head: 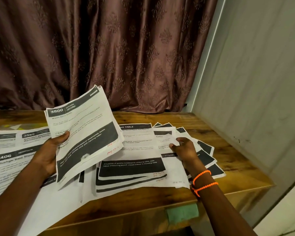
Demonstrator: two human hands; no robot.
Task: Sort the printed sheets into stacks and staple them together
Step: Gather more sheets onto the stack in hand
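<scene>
sheets (140, 150) fanned out right of centre sit right under the right hand (184, 149), which pinches a top page's edge, long sides running up the frame, while the left hand (48, 150) grips a raised stack (85, 132) left of centre, so right's nearer

Black-and-white sheets (85, 126); brown damask-patterned curtain (109, 48)

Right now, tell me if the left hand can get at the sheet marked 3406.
Probably not freely. The left hand is gripping the raised bundle headed 3800, so its fingers are taken. The 3406 sheet lies flat on the table just beside that wrist with nothing covering its heading; setting the bundle down first should free the way.
</scene>
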